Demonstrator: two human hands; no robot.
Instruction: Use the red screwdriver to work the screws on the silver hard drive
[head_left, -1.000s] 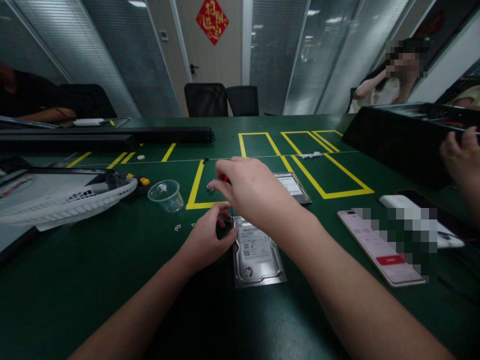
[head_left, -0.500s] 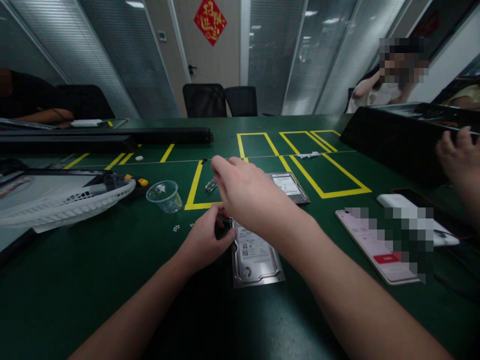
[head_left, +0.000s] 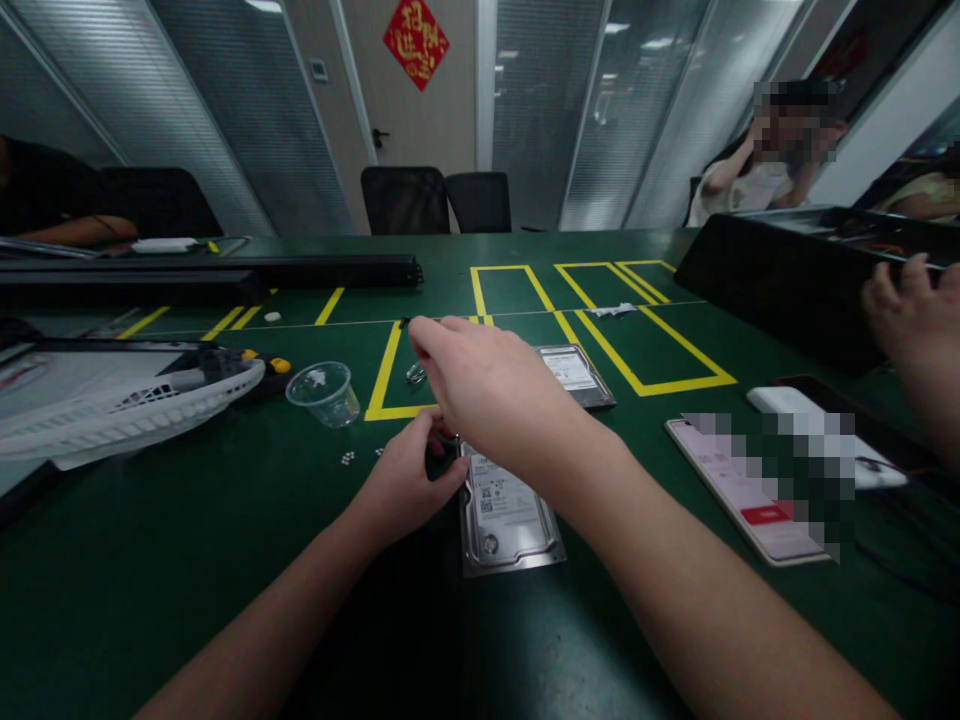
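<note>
We are curling our left hand (head_left: 416, 470) at the hard drive (head_left: 510, 515), our right hand (head_left: 487, 385) arching above, its fingertips' grip hidden.

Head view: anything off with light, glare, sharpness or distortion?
Head view: dim overall, with a pale glare patch on the table below the near hard drive; that drive's fine label print is too soft to read. Head view: wide-angle stretch, window blinds lean towards the edges. Head view: blocky pixelation covers part of the phone.
</note>
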